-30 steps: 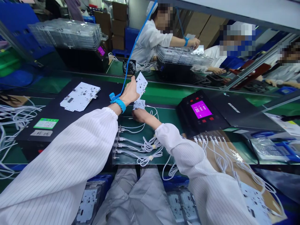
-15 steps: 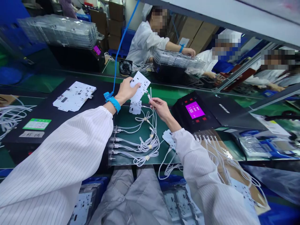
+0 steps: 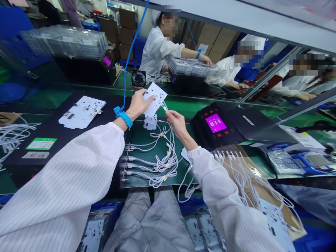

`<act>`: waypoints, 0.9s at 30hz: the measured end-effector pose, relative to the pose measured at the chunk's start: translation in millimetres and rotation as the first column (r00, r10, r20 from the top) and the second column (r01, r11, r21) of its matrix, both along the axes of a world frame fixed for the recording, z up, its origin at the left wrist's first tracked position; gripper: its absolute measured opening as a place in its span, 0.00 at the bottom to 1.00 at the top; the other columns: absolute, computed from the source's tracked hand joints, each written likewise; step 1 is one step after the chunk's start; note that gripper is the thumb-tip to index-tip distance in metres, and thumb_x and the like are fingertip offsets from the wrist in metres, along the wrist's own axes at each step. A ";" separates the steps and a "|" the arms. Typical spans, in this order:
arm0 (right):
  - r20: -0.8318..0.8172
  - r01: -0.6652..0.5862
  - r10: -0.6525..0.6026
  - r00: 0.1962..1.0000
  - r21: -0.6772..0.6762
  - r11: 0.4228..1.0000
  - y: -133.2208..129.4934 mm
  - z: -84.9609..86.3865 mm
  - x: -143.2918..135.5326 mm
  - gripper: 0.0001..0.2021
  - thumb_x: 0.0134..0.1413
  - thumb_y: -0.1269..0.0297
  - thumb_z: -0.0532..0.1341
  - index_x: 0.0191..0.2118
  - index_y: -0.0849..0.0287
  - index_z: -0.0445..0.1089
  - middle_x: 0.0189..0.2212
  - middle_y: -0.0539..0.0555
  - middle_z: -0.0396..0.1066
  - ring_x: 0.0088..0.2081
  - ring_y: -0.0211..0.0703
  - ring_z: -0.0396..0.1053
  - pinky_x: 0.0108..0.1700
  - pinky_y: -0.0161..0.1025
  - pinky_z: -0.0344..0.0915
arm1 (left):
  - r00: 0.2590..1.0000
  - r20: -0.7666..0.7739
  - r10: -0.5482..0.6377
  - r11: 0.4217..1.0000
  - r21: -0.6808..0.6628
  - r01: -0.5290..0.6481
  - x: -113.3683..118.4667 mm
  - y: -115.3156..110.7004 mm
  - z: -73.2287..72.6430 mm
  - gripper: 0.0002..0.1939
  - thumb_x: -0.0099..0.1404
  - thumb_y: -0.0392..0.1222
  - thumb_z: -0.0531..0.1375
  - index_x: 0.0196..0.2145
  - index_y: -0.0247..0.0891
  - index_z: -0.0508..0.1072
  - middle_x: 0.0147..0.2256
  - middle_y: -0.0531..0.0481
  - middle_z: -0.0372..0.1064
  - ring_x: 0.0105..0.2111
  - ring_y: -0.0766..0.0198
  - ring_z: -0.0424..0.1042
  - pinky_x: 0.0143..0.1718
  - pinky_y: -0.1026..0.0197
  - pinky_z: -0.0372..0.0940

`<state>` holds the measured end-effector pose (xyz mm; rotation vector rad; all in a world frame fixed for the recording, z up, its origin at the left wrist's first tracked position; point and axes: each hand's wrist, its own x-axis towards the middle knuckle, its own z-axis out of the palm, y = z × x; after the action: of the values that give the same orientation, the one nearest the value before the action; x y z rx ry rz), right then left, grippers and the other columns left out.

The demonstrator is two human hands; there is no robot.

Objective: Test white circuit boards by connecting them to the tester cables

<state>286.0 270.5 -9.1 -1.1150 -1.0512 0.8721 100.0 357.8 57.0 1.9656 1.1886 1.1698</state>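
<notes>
My left hand (image 3: 139, 103), with a blue wrist strap (image 3: 124, 116) at its cuff, grips a white circuit board (image 3: 155, 98) by its left edge, thumb on top. My right hand (image 3: 176, 121) pinches the plug end of a white cable (image 3: 164, 107) at the board's lower right edge; whether it is fully seated I cannot tell. Just below lies a smaller white board (image 3: 150, 122) with a cable at its right side. Coiled white cables (image 3: 165, 164) rest on the green mat beneath my hands, several running to a connector strip (image 3: 127, 159) on the left.
Another white board (image 3: 82, 112) lies on a black box (image 3: 59, 140) at left. A black tester with a magenta screen (image 3: 216, 123) stands to the right. More cables (image 3: 240, 175) hang over brown card at lower right. Co-workers sit across the bench behind a small fan (image 3: 138, 78).
The cable plug in my right hand has come up against the board's lower right edge. My left hand still holds the board, and the whole view has shifted slightly.
</notes>
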 end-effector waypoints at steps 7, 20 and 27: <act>-0.020 -0.010 0.010 1.000 0.020 1.000 -0.4 -1.1 2.2 0.23 0.40 0.43 0.76 0.35 0.57 0.77 0.29 0.46 0.69 0.27 0.31 0.58 0.30 0.34 0.59 | 1.000 -0.016 0.000 1.000 0.012 0.001 -1.1 -1.0 2.6 0.14 0.67 0.45 0.65 0.47 0.35 0.77 0.47 0.41 0.78 0.48 0.50 0.77 0.57 0.50 0.69; 0.146 0.108 -0.130 0.981 0.150 0.983 -1.1 -5.4 4.0 0.24 0.49 0.41 0.72 0.39 0.59 0.79 0.35 0.53 0.78 0.37 0.42 0.73 0.44 0.42 0.71 | 0.996 -0.072 -0.046 0.998 -0.053 0.042 -3.7 -11.7 3.9 0.14 0.67 0.47 0.65 0.43 0.32 0.79 0.42 0.39 0.78 0.43 0.50 0.76 0.49 0.52 0.69; 0.203 0.111 -0.143 0.969 0.157 0.981 -0.1 -4.9 5.2 0.23 0.51 0.41 0.71 0.40 0.58 0.80 0.38 0.55 0.80 0.40 0.45 0.76 0.46 0.44 0.74 | 0.992 -0.120 -0.027 0.997 -0.071 0.019 -1.7 -14.4 2.5 0.15 0.68 0.48 0.63 0.44 0.34 0.78 0.44 0.39 0.79 0.43 0.51 0.76 0.47 0.54 0.70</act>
<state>291.2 270.4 -14.1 -1.1572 -1.1857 0.5731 98.3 343.4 59.5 2.0159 1.2472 0.9963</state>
